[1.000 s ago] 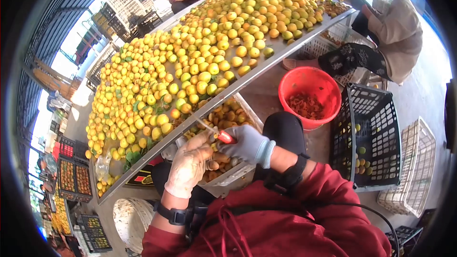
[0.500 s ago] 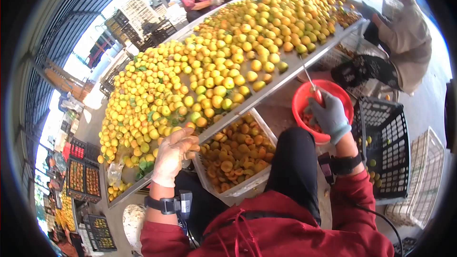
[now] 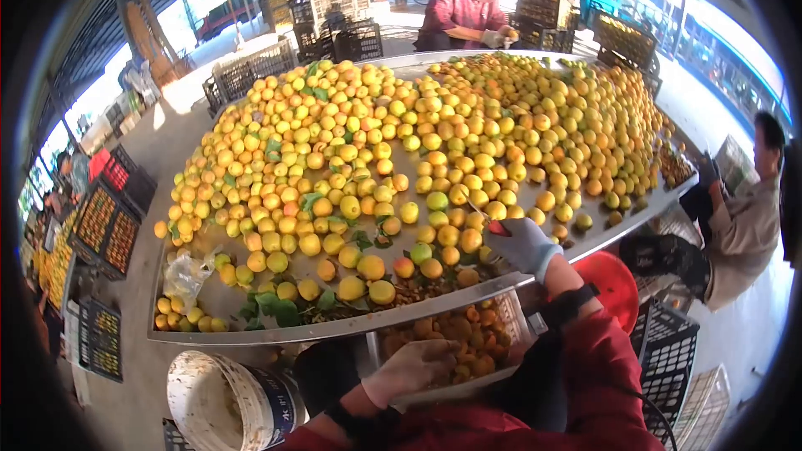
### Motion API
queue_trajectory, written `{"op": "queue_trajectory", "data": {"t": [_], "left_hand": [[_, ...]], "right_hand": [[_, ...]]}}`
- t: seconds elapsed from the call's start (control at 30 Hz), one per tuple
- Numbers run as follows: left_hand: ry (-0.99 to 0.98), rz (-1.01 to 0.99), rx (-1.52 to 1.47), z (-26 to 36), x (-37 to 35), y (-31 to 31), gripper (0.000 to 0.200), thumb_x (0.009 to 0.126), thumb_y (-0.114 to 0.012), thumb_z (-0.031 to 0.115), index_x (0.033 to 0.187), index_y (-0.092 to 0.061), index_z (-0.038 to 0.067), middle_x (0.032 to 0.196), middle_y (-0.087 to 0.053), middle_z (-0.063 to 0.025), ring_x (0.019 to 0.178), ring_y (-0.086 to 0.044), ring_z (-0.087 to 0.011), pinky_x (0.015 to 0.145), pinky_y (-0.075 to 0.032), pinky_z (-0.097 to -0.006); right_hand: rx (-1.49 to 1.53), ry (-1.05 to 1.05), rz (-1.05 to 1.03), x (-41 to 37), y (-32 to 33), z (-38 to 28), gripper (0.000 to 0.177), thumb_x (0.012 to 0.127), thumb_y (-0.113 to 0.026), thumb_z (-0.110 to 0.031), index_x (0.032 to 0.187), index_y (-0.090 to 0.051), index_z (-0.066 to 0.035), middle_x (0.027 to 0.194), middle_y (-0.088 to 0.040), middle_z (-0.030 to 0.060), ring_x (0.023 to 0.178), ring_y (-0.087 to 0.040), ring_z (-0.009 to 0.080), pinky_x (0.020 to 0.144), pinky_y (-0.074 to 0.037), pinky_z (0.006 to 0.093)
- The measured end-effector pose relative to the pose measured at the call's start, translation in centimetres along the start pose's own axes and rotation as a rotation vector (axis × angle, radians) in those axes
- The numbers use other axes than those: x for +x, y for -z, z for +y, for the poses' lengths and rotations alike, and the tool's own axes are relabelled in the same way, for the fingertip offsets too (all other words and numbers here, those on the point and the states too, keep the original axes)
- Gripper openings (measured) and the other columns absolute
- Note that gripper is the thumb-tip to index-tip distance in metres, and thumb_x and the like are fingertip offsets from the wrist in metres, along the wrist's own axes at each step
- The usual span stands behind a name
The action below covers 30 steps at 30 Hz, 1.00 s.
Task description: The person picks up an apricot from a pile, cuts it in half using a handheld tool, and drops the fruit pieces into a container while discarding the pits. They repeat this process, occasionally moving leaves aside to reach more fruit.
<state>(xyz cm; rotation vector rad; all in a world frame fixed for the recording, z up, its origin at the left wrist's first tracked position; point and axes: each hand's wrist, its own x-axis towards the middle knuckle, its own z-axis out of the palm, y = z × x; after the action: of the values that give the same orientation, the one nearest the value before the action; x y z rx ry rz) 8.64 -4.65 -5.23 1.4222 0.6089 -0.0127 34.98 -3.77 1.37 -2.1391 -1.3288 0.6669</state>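
Observation:
My right hand (image 3: 525,247), in a grey glove, is closed round the red handle of a knife (image 3: 499,228) above the near edge of the sorting table (image 3: 334,332). Its thin blade points up and left among yellow-orange apricots (image 3: 368,192) heaped on the metal top. Lower down, my left hand (image 3: 409,372), in a pale thin glove, reaches over a white crate (image 3: 516,317) of cut apricots (image 3: 478,336) below the table edge. Its fingers are stretched out and look open; their undersides are hidden.
A red basin (image 3: 608,284) stands to the right beside a black crate (image 3: 668,338). At lower left is a dirty white bucket (image 3: 209,401). A plastic bag (image 3: 190,276) lies on the table's left end. One person (image 3: 459,12) sits opposite, another (image 3: 743,217) at right.
My view has turned and shifted over the table. The left hand has gone down to the crate of cut apricots; the right hand with the knife has moved from the basin to the table edge.

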Motion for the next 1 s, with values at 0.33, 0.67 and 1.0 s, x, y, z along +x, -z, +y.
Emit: {"op": "queue_trajectory", "data": {"t": [0.33, 0.67, 1.0], "left_hand": [[-0.094, -0.048, 0.002, -1.3, -0.4, 5.2, 0.043, 0.088, -0.052, 0.014, 0.127, -0.043, -0.002, 0.102, -0.059, -0.0093, 0.085, -0.055, -0.012, 0.076, -0.044, -0.0255], [-0.383, 0.076, -0.042, -5.3, 0.9, 5.2, 0.032, 0.082, -0.053, 0.017, 0.109, -0.055, -0.001, 0.09, -0.061, -0.0117, 0.082, -0.058, -0.0225, 0.074, -0.045, -0.0329], [-0.563, 0.169, 0.206, -4.6, 0.3, 5.4, 0.028, 0.082, -0.054, 0.015, 0.108, -0.056, 0.002, 0.093, -0.061, -0.0141, 0.083, -0.06, -0.024, 0.073, -0.046, -0.0345]], "right_hand": [[0.314, -0.021, -0.38, 12.4, -6.4, -10.4, 0.033, 0.083, -0.057, -0.03, 0.084, -0.056, 0.003, 0.069, -0.061, 0.0093, 0.052, -0.058, 0.0166, 0.046, -0.045, 0.0251], [-0.409, 0.292, -0.267, 19.7, -14.9, -14.3, 0.024, 0.076, -0.057, -0.026, 0.088, -0.061, -0.005, 0.078, -0.064, 0.0158, 0.074, -0.062, 0.0301, 0.068, -0.049, 0.0377], [-0.616, 0.287, -0.378, 17.3, -14.9, -14.0, 0.039, 0.071, -0.063, -0.033, 0.1, -0.057, -0.008, 0.093, -0.063, 0.0173, 0.09, -0.06, 0.0322, 0.078, -0.047, 0.0385]]}}
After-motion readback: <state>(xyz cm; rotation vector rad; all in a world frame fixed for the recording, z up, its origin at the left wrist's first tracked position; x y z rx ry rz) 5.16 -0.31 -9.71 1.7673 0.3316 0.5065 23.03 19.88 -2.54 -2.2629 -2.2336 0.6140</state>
